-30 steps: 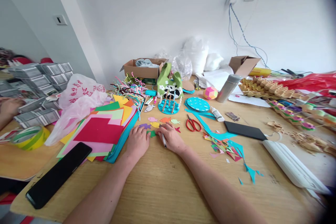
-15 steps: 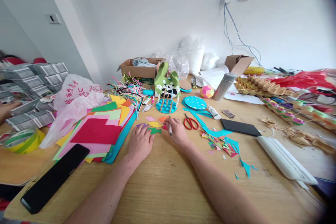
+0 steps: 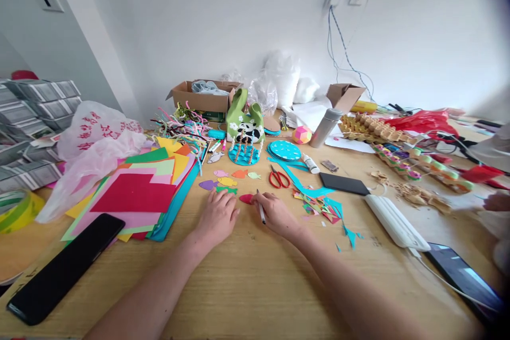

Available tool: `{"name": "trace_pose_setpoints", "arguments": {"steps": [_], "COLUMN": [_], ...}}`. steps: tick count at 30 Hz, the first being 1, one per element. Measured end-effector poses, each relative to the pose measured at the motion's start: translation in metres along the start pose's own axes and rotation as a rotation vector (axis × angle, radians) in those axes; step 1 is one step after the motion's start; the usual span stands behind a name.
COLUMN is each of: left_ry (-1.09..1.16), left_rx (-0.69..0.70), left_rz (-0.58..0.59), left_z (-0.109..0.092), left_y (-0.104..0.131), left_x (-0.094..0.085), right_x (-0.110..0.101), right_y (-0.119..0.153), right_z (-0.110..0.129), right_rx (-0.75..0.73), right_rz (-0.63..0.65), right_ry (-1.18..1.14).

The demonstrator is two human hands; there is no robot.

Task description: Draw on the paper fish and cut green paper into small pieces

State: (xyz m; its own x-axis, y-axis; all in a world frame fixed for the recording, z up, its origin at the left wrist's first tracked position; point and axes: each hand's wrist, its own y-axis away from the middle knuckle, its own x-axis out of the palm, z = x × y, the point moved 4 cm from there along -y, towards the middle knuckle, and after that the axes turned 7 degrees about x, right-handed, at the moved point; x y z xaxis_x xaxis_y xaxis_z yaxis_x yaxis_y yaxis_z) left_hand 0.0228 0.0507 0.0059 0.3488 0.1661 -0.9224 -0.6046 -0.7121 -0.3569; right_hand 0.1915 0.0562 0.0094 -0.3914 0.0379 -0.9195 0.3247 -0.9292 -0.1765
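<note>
My left hand [image 3: 217, 215] lies flat with its fingers loosely spread, the fingertips at the lower edge of a green paper fish [image 3: 227, 190]. A pen [image 3: 262, 213] is held between the fingers of my right hand [image 3: 277, 215]. Just left of those fingers lies a red paper fish [image 3: 246, 198], partly covered by them. Beyond both hands are more paper fish: purple [image 3: 207, 185], yellow [image 3: 227, 181], pink [image 3: 220, 173], orange [image 3: 240, 173] and pale green [image 3: 254, 175].
Red-handled scissors [image 3: 279, 177] and paper scraps [image 3: 319, 207] lie to the right. Coloured sheets [image 3: 131, 194] and a black phone [image 3: 67, 268] are at left. Behind stand a green panda bag [image 3: 245, 119] and a grey bottle [image 3: 324, 128]. Another person's hand [image 3: 496, 202] shows at far right.
The view has swung right. My right hand, holding the pen, has drawn back from the orange fish toward me, uncovering the pale green one. My left hand has come off the purple fish.
</note>
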Motion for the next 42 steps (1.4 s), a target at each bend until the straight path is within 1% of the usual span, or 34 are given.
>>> {"name": "trace_pose_setpoints", "arguments": {"steps": [2,4,7,9,10,13,15,19,21,23,25,27,28,30,32,34,36,38,40,42], "left_ry": [0.039,0.063,0.045,0.021,0.011,0.002,0.007,0.031,0.038,0.042,0.05,0.059,0.061,0.058,0.048,0.041,0.038,0.042,0.049,0.058], "left_rx": [0.069,0.121,0.144,0.14,0.136,0.132,0.126,0.103,0.093,0.092,0.094,0.095,0.096,0.102,0.116,0.132,0.144,0.15,0.153,0.156], "left_rz": [0.019,0.03,0.055,0.081,0.094,0.112,0.111,0.137,0.155,0.174,0.184,0.178,0.172,0.159,0.141,0.118,0.102,0.091,0.085,0.079], "left_z": [-0.011,-0.02,-0.026,-0.027,-0.027,-0.027,-0.028,-0.03,-0.03,-0.031,-0.031,-0.03,-0.03,-0.029,-0.029,-0.029,-0.029,-0.029,-0.028,-0.027], "left_y": [0.0,0.001,0.001,0.002,0.002,0.004,0.004,0.002,0.001,0.0,0.0,0.0,0.001,0.001,0.001,0.001,0.001,0.001,0.001,0.001], "left_x": [-0.001,-0.001,0.003,0.007,0.01,0.015,0.016,0.015,0.014,0.013,0.014,0.015,0.015,0.016,0.017,0.016,0.016,0.016,0.016,0.016], "right_x": [-0.001,-0.005,-0.01,-0.01,-0.009,-0.005,0.001,0.019,0.025,0.027,0.027,0.027,0.026,0.022,0.018,0.016,0.017,0.018,0.018,0.016], "right_y": [0.009,0.013,0.011,0.006,0.002,-0.01,-0.016,-0.019,-0.017,-0.014,-0.011,-0.008,-0.007,-0.004,-0.003,-0.003,-0.004,-0.004,-0.004,-0.002], "right_z": [0.004,0.004,-0.006,-0.012,-0.014,-0.014,-0.013,-0.018,-0.023,-0.026,-0.027,-0.026,-0.026,-0.028,-0.029,-0.031,-0.031,-0.029,-0.025,-0.02], "right_rx": [-0.006,0.022,0.171,0.278,0.306,0.298,0.301,0.407,0.437,0.419,0.395,0.423,0.448,0.481,0.467,0.444,0.413,0.36,0.288,0.209], "right_rz": [-0.021,-0.082,-0.197,-0.233,-0.239,-0.241,-0.215,-0.126,-0.139,-0.171,-0.166,-0.153,-0.173,-0.27,-0.384,-0.439,-0.438,-0.404,-0.35,-0.281], "right_ry": [-0.062,-0.19,-0.49,-0.686,-0.771,-0.975,-1.089,-1.228,-1.257,-1.259,-1.224,-1.169,-1.145,-1.113,-1.112,-1.136,-1.173,-1.18,-1.116,-0.974]}}
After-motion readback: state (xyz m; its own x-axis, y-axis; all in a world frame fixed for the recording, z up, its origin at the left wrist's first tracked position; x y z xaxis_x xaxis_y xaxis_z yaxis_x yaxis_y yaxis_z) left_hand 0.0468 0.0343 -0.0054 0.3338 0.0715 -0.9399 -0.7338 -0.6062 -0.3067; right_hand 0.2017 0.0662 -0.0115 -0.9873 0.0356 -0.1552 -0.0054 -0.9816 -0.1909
